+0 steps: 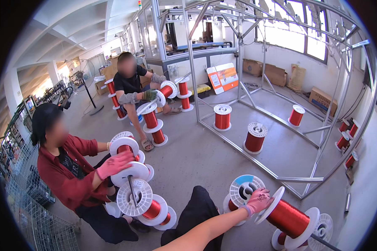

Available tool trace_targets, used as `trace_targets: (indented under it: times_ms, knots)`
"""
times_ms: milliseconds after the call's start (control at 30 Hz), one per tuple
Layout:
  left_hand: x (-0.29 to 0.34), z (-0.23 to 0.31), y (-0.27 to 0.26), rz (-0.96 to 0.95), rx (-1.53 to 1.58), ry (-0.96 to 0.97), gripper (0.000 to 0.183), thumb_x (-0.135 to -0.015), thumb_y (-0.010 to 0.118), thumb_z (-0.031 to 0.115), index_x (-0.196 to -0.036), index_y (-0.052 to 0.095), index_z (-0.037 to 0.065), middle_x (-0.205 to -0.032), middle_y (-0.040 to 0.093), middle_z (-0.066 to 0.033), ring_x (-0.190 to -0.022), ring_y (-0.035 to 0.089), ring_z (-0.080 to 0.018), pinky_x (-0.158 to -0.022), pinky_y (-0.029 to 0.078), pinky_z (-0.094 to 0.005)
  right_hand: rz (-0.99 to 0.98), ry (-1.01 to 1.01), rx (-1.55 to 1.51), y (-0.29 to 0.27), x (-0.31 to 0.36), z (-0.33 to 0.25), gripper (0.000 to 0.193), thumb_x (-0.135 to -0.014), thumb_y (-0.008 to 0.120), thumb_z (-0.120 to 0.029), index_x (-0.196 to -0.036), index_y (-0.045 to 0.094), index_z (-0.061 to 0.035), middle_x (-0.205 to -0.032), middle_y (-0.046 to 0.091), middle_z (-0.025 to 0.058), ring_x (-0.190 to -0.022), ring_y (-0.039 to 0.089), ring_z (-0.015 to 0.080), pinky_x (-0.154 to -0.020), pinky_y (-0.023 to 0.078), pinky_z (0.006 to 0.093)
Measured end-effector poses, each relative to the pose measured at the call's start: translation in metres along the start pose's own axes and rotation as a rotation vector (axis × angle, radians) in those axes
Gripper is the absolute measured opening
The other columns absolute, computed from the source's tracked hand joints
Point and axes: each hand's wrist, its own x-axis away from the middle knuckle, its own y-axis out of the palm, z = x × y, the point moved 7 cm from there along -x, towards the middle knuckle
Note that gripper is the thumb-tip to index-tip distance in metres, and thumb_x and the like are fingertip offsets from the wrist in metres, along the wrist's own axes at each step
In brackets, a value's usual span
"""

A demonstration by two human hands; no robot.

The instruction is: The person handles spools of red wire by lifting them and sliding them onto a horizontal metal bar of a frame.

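Note:
My left hand point(259, 201), in a pink glove, reaches across from the lower edge. Its fingers close on the white flange of a spool of red wire point(287, 218), which lies tilted on its side. A dark rod point(324, 242) sticks out beyond the spool's far flange at the lower right. Just behind my hand stands another spool point(244, 189), seen from its top, with a blue patch on its white flange. Further white flanges point(322, 226) show below and beside the held spool. My right hand is out of view.
At left, a person in a dark red shirt point(77, 167) handles spools with pink gloves point(115, 164). Further back, another seated person point(132, 83) holds a spool point(167, 90). A metal frame point(255, 161) stands at right, with spools point(255, 138) on the floor. Cardboard boxes point(322, 100) line the wall.

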Motion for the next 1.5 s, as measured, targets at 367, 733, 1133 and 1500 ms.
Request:
trace_targets:
  times_ms: [367,733,1133,1500]
  knots:
    - [0.002,-0.004,-0.014,-0.015,0.007,-0.027,0.044,-0.097,0.046,0.033,-0.078,0.071,0.002,-0.096,0.072,-0.0153,-0.114,0.060,-0.0275,-0.107,0.038,-0.0408,0.143,-0.076,-0.198,-0.083,-0.043,-0.103,0.046,-0.104,0.045,-0.030,-0.136,0.048,0.0022,-0.121,0.063,0.0229,-0.108,0.061,0.0379,-0.089,0.049,0.0404]
    - [0.008,-0.010,-0.014,0.031,-0.047,-0.008,0.041,-0.096,0.049,0.031,-0.078,0.071,0.002,-0.094,0.072,-0.0138,-0.109,0.062,-0.0273,-0.104,0.040,-0.0391,0.277,-0.122,-0.653,-0.130,-0.039,-0.113,0.048,-0.103,0.046,-0.036,-0.132,0.052,0.0014,-0.116,0.065,0.0225,-0.105,0.063,0.0357,-0.088,0.050,0.0387]
    - [-0.006,-0.012,0.004,-0.152,-0.093,-0.005,0.047,-0.097,0.043,0.034,-0.077,0.073,0.004,-0.090,0.072,-0.0129,-0.101,0.063,-0.0263,-0.105,0.037,-0.0404,-0.288,0.306,-0.468,-0.006,0.045,-0.036,0.054,-0.097,0.053,-0.028,-0.138,0.042,0.0061,-0.135,0.051,0.0273,-0.120,0.053,0.0417,-0.100,0.044,0.0416]
    - [-0.008,-0.011,0.000,-0.126,-0.135,0.017,0.047,-0.097,0.042,0.035,-0.077,0.073,0.005,-0.088,0.071,-0.0101,-0.096,0.064,-0.0237,-0.100,0.039,-0.0387,-0.211,0.363,-0.534,-0.031,0.033,-0.054,0.059,-0.096,0.056,-0.045,-0.136,0.052,-0.0013,-0.130,0.058,0.0231,-0.119,0.056,0.0335,-0.099,0.042,0.0385]
